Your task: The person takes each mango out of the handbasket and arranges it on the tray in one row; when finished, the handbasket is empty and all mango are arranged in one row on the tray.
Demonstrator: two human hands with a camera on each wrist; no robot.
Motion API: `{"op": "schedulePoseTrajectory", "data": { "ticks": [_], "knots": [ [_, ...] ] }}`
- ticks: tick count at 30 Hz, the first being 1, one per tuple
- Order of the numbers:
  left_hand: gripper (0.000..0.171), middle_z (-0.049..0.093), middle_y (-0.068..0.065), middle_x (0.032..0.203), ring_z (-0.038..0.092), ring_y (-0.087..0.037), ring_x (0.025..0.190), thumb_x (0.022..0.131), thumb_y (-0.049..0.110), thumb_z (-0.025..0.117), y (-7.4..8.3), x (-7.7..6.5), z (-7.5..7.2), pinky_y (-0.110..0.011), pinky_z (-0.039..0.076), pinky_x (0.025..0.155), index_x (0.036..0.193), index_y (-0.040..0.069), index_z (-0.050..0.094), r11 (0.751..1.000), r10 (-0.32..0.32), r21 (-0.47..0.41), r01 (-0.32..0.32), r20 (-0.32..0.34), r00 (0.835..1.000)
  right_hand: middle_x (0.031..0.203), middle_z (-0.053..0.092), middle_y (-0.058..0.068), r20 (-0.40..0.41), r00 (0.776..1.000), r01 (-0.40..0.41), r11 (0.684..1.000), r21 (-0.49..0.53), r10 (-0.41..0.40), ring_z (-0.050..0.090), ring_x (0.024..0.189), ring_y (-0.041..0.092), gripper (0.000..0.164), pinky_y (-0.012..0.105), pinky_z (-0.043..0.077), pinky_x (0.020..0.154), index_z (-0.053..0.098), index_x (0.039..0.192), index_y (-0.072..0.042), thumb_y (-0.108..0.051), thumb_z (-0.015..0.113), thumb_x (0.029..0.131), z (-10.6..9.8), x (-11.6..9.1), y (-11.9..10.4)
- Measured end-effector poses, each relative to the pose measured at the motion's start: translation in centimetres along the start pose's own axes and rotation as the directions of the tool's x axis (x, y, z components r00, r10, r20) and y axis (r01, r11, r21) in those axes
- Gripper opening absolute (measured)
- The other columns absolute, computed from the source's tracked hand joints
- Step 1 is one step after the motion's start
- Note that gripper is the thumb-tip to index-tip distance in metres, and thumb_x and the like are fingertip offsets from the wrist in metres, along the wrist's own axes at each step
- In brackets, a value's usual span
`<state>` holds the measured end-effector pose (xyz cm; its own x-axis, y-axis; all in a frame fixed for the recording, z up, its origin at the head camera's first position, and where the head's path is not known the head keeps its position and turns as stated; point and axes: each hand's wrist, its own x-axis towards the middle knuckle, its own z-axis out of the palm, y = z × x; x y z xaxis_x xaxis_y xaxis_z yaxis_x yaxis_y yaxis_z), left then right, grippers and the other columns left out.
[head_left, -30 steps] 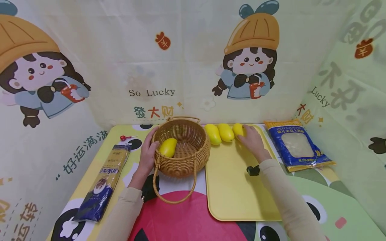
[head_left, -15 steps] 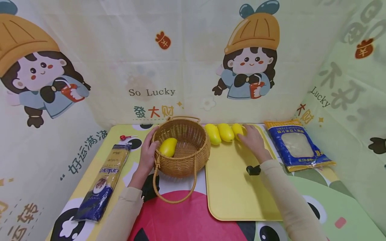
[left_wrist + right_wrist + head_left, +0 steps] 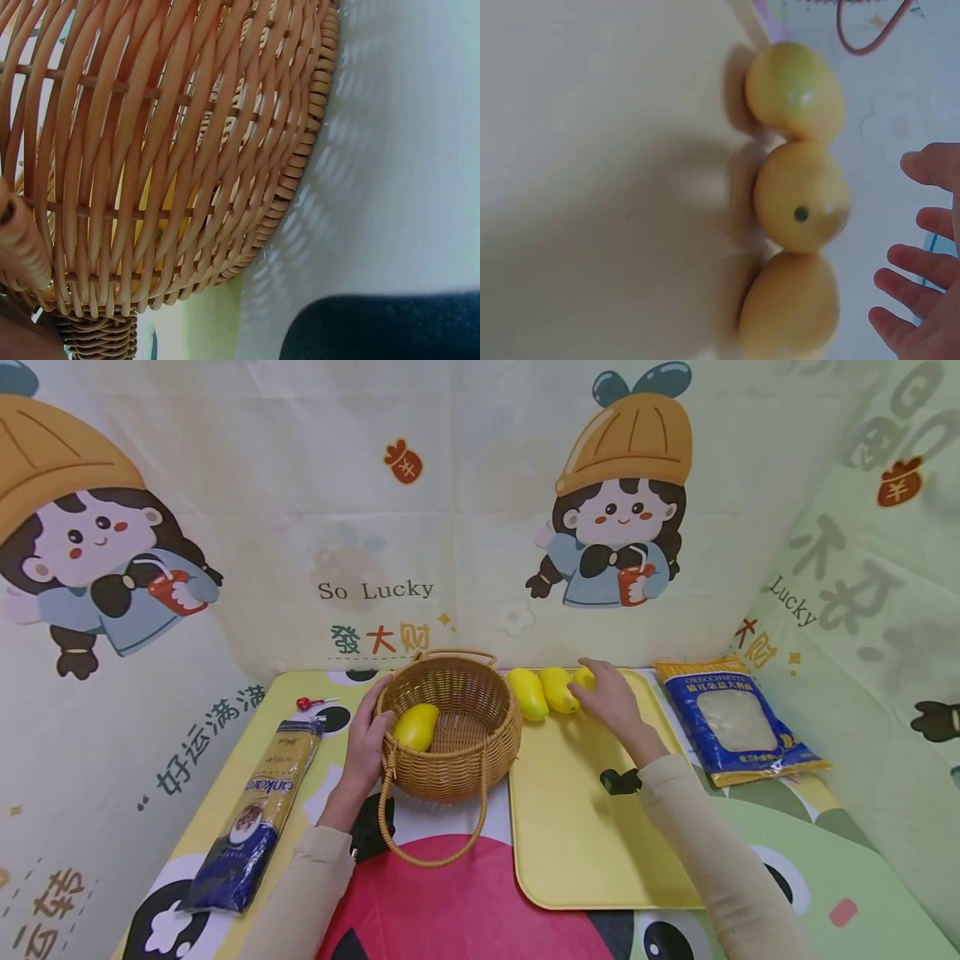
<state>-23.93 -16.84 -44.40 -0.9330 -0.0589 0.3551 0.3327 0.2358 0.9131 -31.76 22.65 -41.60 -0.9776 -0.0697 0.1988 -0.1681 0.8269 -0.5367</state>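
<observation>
Head view: the left grip (image 3: 367,741) pinches the basket's (image 3: 450,777) left rim; a mango (image 3: 416,727) lies inside by that wall. Right of the basket, three mangoes (image 3: 528,695) line the far edge of the tray (image 3: 585,827), the right grip (image 3: 611,697) at the rightmost.

Left wrist: open tan weave, yellow showing through.

Right wrist: yellow mangoes touching, one green-tinged; fingers spread, apart from them.

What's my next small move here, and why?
Probably bring the right hand in and curl its fingers round the rightmost mango: the right wrist view shows them spread and clear of it, while the left hand holds the basket, with one mango inside.
</observation>
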Motion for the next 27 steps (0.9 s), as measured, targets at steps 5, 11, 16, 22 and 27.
{"op": "schedulePoseTrajectory", "data": {
  "ticks": [5,11,16,22,27],
  "knots": [
    [0.055,0.036,0.007,0.159,0.037,-0.023,0.145,0.099,0.017,0.04,0.0,-0.1,0.0,-0.052,0.033,0.119,0.152,0.034,0.039,1.0,-0.003,-0.002,0.003,-0.002,1.0,0.15,0.047,0.017,0.007,0.999,0.041,0.999,0.008,-0.042,0.046,0.135,0.039,0.061,0.058,0.038,0.112,0.048,0.146,-0.011,-0.038,0.06,0.093,0.2,0.0,-1.9],
    [0.055,0.036,0.004,0.159,0.037,-0.025,0.145,0.099,0.016,0.04,-0.1,0.0,0.0,-0.053,0.032,0.119,0.152,0.032,0.039,1.0,0.008,-0.008,-0.008,0.0,1.0,0.149,0.05,0.013,-0.018,0.994,0.108,0.994,0.018,-0.108,0.047,0.136,0.035,0.06,0.056,0.039,0.112,0.049,0.146,-0.014,-0.038,0.062,0.093,0.4,0.0,-4.4],
    [0.056,0.036,0.003,0.16,0.037,-0.027,0.145,0.099,0.015,0.039,-0.2,0.0,0.0,-0.055,0.032,0.119,0.152,0.031,0.039,1.0,0.005,-0.015,-0.005,-0.004,1.0,0.149,0.05,0.011,-0.027,0.987,0.162,0.987,0.021,-0.161,0.047,0.137,0.033,0.06,0.054,0.04,0.112,0.049,0.146,-0.016,-0.039,0.063,0.093,0.7,-0.1,-6.3],
    [0.056,0.035,0.006,0.16,0.036,-0.024,0.146,0.099,0.015,0.04,0.0,-0.1,0.0,-0.052,0.032,0.119,0.152,0.032,0.038,1.0,-0.011,-0.021,0.012,0.007,1.0,0.148,0.051,0.01,-0.025,0.975,0.22,0.973,0.062,-0.219,0.048,0.137,0.031,0.058,0.052,0.043,0.11,0.05,0.145,-0.017,-0.038,0.064,0.093,0.9,-0.7,-8.2],
    [0.057,0.032,0.004,0.161,0.033,-0.026,0.148,0.099,0.014,0.041,-0.1,0.0,-0.1,-0.052,0.03,0.12,0.154,0.029,0.037,0.999,-0.014,-0.043,0.015,0.014,1.0,0.147,0.051,0.009,-0.03,0.96,0.281,0.955,0.093,-0.279,0.05,0.135,0.029,0.056,0.05,0.045,0.109,0.05,0.145,-0.017,-0.037,0.063,0.095,1.0,-1.1,-9.9]
  ]
}}
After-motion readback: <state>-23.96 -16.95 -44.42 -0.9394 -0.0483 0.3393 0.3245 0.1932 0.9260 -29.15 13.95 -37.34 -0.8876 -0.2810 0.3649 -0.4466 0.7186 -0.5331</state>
